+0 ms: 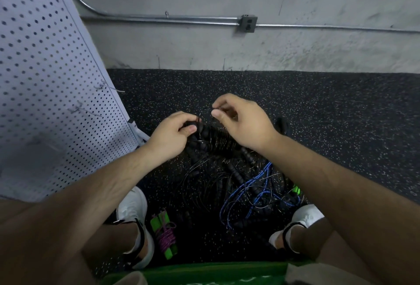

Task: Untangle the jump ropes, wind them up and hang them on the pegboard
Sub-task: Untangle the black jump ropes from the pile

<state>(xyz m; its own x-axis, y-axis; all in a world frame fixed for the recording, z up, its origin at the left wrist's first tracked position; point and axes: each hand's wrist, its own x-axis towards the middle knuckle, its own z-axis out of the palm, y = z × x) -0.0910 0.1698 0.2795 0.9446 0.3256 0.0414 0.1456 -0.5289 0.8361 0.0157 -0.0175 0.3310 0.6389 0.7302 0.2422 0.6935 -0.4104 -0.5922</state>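
Untangling looks to be the step in hand; left hand (173, 134) is closed around a dark bundle of black rope (205, 140) held above the floor, while right hand (241, 121) pinches a thin black cord (203, 112) between thumb and forefinger just beside it. Below, the rest of the tangle (229, 178) lies on the speckled floor (341, 114) between the shoes, a blue rope (254, 184) threaded through it; one purple rope with green handles (164, 234) already lies wound by the left shoe. To do this well, keep the bundle still, follow the pinched strand to its crossing, ease it out slack rather than tugging; pegboard (45, 80) with its hooks (109, 88) stands near on the left.
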